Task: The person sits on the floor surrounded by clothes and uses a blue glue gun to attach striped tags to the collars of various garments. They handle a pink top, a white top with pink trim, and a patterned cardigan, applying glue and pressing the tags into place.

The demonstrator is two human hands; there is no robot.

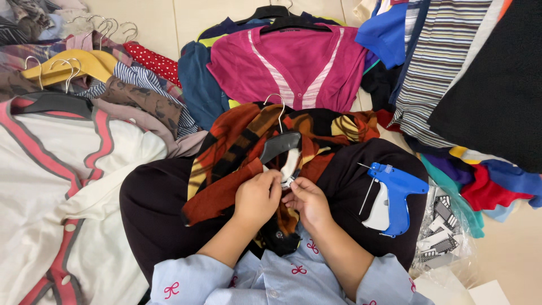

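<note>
- Pale blue sleeves (186,282) with small pink bow prints sat nearest the camera, covering both forearms at the bottom edge of the view.
- The left hand (257,197) and the right hand (307,200) met over the person's lap, which was covered in dark trousers (152,209).
- A garment in orange, rust and black (237,152) lay draped across the lap, still on a black hanger (279,144) with a metal hook pointing away from the person.
- The fingers of both hands were pinched together on a small white tag (289,179) at the garment's neckline, just below the hanger; the left-hand fingers gripped it from one side, the right-hand fingertips from the other, the two hands nearly touching.
- How much of the tag sat between the fingers could not be told, as the fingers hid most of it.
- A blue and grey tagging gun (392,197) rested on the person's right thigh, near the right hand but not touched by it, its needle pointing toward the garment.
- A clear plastic bag of black-and-white tags (443,234) lay on the floor just beyond the right knee.
- A magenta cardigan with pale stripes (293,62) lay on a hanger beyond the lap, toward the top edge.
- A white cardigan with pink and grey trim (51,186) lay along the left edge.
- A yellow hanger (73,65) lay on a pile of patterned clothes at the top left corner.
- Striped and coloured clothes (435,68) were heaped at the top right.
</note>
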